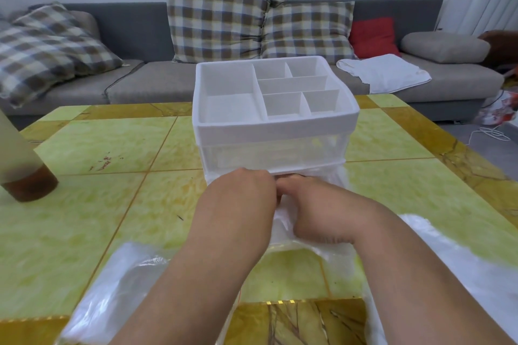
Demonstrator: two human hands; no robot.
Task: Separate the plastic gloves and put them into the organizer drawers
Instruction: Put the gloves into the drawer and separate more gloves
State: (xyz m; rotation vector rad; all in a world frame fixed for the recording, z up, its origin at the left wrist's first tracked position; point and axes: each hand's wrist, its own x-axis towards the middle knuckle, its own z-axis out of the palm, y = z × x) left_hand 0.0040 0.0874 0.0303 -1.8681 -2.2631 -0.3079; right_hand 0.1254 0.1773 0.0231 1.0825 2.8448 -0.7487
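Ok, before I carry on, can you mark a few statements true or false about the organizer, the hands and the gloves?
1. The organizer lies tipped on its side. False: it stands upright on the table.
2. The left hand and right hand meet at the bottom drawer. True.
3. The top tray is full of gloves. False: its compartments look empty.
4. Plastic gloves lie on the table either side of the arms. True.
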